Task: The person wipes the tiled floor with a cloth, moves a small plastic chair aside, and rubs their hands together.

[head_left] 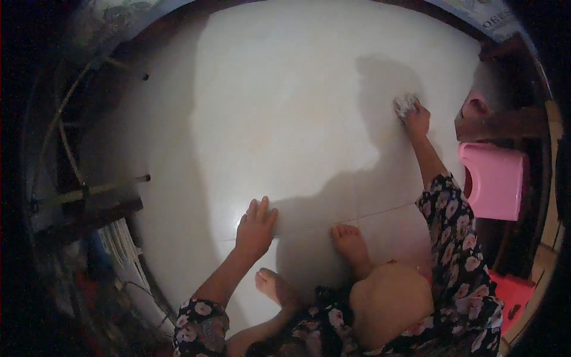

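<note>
My right hand (419, 121) reaches out to the far right, closed around a crumpled whitish-grey cloth (405, 105) that lies against the pale tiled floor (279, 113). My left hand (256, 231) rests palm down on the floor nearer to me, its fingers stretched out and nothing in it. Between and below the hands are my bare feet, one close to the left wrist and the other near a tile joint. Both arms wear dark floral sleeves. A shadow of my body falls over the floor around the cloth.
A pink plastic stool (495, 181) stands at the right, below a dark wooden furniture leg (502, 124). Nearer on that side is a red plastic object (510, 297). Along the left are a thin metal frame (89, 193) and a stack of papers or books (122, 250).
</note>
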Available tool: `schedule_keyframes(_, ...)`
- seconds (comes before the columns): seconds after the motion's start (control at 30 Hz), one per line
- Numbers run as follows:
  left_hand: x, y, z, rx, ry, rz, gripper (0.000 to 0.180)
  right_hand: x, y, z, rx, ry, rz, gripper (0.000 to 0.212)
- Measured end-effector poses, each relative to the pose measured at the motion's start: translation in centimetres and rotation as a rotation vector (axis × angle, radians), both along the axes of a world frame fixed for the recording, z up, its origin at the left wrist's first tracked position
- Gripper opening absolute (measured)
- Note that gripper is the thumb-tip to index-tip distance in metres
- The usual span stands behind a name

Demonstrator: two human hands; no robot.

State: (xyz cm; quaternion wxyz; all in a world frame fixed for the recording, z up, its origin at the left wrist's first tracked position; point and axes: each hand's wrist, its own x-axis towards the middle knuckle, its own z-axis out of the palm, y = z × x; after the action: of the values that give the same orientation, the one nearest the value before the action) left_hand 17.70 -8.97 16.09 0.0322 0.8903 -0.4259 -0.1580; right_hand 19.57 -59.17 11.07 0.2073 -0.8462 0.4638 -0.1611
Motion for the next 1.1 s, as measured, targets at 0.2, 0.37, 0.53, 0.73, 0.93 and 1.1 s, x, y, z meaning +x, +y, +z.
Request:
schedule_keyframes(0.2, 0.9, -0.7, 2.4, 0.103, 0.158, -0.023, 0.068, 10.3, 4.3, -1.3, -0.166, 0.038, 0.369, 0.037)
schedule_keyframes(0.37, 0.7, -1.0, 2.3, 0.066, 0.126, -0.033, 0.072, 15.0, 18.0, -0.1, -0.143, -0.028, 0.714, 0.041)
schedule_keyframes(0.53, 0.9, -0.8, 2.2, 0.068, 0.098, -0.047, 0.070, 9.8, 26.9, -0.9, -0.131, -0.099, 1.091, 0.026)
schedule_keyframes(0.73, 1.8, 0.5, -0.2, 0.021, 0.055, -0.078, 0.059, 1.3, 29.5, 1.2, 0.181, -0.017, 1.430, 0.035)
schedule_keyframes(0.93, 1.8, 1.6, 1.9, 0.049, 0.147, 0.006, 0.052, 2.2, 20.8, 2.6, 0.362, -0.213, 0.917, 0.039)
schedule_keyframes(1.1, 0.6, 3.2, 2.6, 0.003, 0.072, -0.003, 0.034, -1.1, 16.7, 1.3, 0.196, -0.009, 0.680, 0.037)
